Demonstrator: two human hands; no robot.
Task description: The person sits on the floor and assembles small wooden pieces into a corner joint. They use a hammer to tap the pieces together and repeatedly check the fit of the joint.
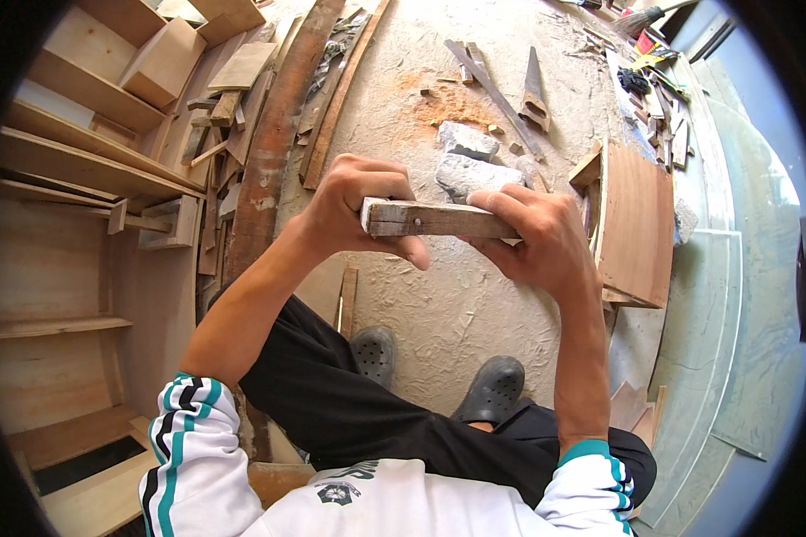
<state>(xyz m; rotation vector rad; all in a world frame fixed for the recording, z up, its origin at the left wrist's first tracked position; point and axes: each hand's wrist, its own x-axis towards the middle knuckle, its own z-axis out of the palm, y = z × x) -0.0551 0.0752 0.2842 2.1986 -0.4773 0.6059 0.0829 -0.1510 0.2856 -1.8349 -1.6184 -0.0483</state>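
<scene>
A short, weathered block of wood (pixel 439 219) is held up level in front of me, with a small round mark on its near side. My left hand (pixel 354 201) is closed around its left end, the fingers curled behind it and the thumb below. Over the right end, my right hand (pixel 542 234) has its fingers on top and its thumb underneath. Just beyond the block, two grey-white broken stone chunks (pixel 479 177) rest on the rough floor. Farther off lie a handsaw (pixel 534 94) and a long thin strip (pixel 501 103) near scattered sawdust.
Wooden cabinet frames (pixel 72 268) and a thick reddish beam (pixel 282 125) line the left. To the right stand a wooden box (pixel 636 224) and large glass panes (pixel 703 331). Wood scraps (pixel 672 116) are piled at the far right. My dark clogs (pixel 493 389) are on the floor.
</scene>
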